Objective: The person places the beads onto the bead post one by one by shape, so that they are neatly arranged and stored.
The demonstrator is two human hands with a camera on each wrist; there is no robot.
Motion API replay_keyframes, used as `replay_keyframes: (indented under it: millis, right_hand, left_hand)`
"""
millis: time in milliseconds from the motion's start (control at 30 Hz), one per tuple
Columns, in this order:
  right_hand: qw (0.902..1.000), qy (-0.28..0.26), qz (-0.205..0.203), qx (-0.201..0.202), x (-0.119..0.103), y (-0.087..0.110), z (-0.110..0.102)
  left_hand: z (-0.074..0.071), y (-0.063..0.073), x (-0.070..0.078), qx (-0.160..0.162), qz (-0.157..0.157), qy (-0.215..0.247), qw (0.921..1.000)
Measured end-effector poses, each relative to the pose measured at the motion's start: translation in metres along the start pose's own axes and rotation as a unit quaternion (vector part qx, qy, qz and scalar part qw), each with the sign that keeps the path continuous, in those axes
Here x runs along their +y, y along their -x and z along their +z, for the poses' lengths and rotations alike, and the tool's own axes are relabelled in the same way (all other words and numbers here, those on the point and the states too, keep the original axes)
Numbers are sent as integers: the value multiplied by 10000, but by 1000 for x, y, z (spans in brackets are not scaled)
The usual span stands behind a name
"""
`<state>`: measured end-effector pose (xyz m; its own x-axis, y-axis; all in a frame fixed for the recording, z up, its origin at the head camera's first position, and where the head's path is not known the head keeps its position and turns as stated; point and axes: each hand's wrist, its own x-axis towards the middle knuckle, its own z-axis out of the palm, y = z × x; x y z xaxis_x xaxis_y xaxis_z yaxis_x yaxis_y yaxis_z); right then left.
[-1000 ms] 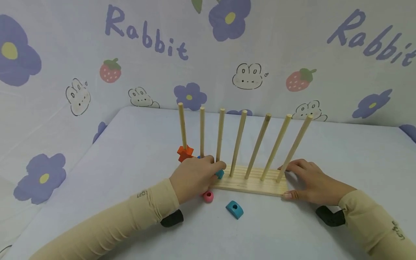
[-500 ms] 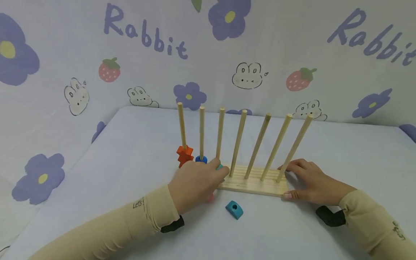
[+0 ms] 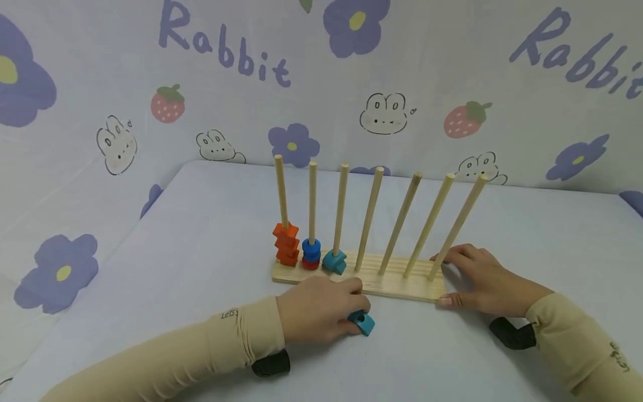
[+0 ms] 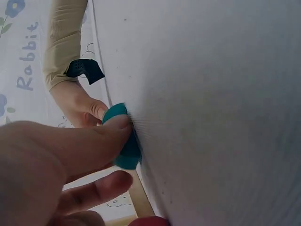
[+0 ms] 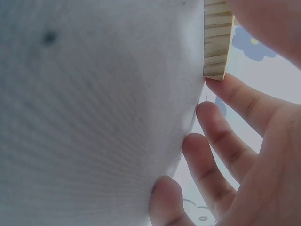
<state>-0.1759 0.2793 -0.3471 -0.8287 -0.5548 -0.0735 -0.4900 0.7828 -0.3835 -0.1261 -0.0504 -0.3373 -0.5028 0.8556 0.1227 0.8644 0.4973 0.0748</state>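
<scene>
Your left hand (image 3: 321,310) is down from the third peg (image 3: 341,206) now and is at the loose teal block (image 3: 366,326). Your thumb and fingers pinch that block on the desk (image 3: 427,357), just in front of the wooden board (image 3: 397,287). The other teal block (image 3: 331,262) is free of your fingers now and sits low around the third peg. Your right hand (image 3: 484,279) stays put, thumb and fingers holding the board's right end.
</scene>
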Motion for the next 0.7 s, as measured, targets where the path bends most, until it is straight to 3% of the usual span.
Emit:
replay_keyframes:
  millis: [100,233,333,500,700]
  right_hand:
    - [10000,-23,-2,11,0,-1,-1]
    - [9999,-123,66,-7,-1,0,1]
    - [9999,-134,90,-27,-1,0,4]
    - [9999,-83,80,-10,-4,1,1]
    - [10000,-36,-42,73,-4,-1,0]
  left_hand:
    - [-8,1,1,323,-158,53,9993]
    - [-33,6,6,1215,-527,486,9900]
    - [-58,12,9,2074,-777,739,9724]
    - [-95,14,7,3290,-1000,750,9360]
    - [-118,6,-3,4238,-1270,308,8963]
